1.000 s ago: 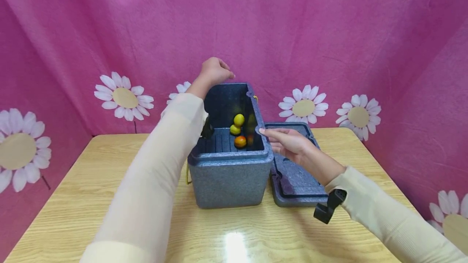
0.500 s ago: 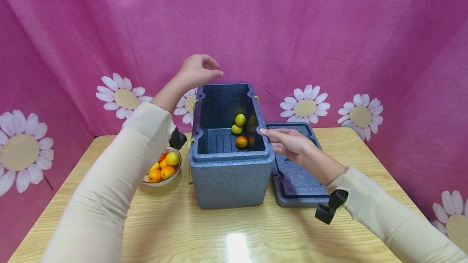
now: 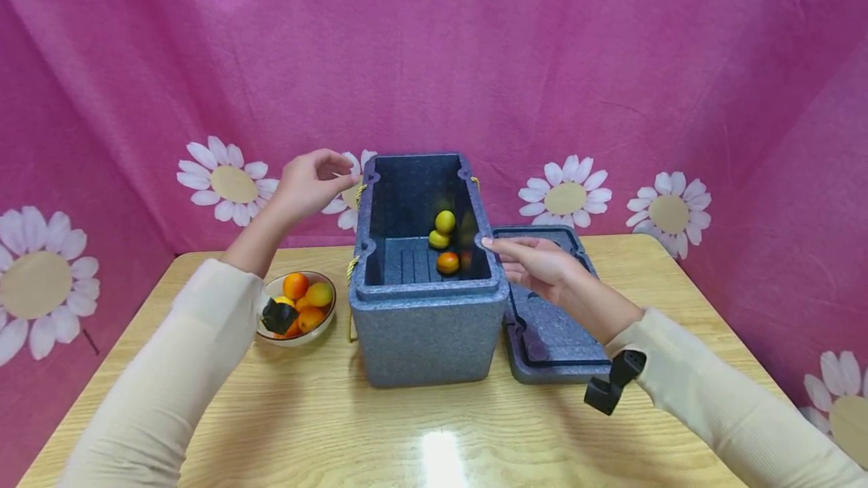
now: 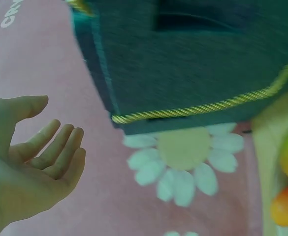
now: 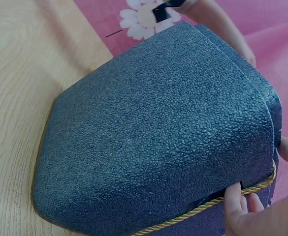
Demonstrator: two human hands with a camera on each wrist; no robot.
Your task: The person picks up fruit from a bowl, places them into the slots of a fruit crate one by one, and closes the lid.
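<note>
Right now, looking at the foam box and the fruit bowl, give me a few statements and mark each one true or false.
1. The blue foam box is open, with fruit inside. True.
2. The lid lies on the table to the left of the box. False: it lies to the right of it.
3. The left hand holds an orange. False: its palm is bare in the left wrist view.
4. A bowl of fruit stands on the table left of the box. True.
5. The right hand touches the box's right rim. True.

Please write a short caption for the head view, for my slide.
Right hand touches the rim of an open foam box holding fruit; left hand hovers empty.
</note>
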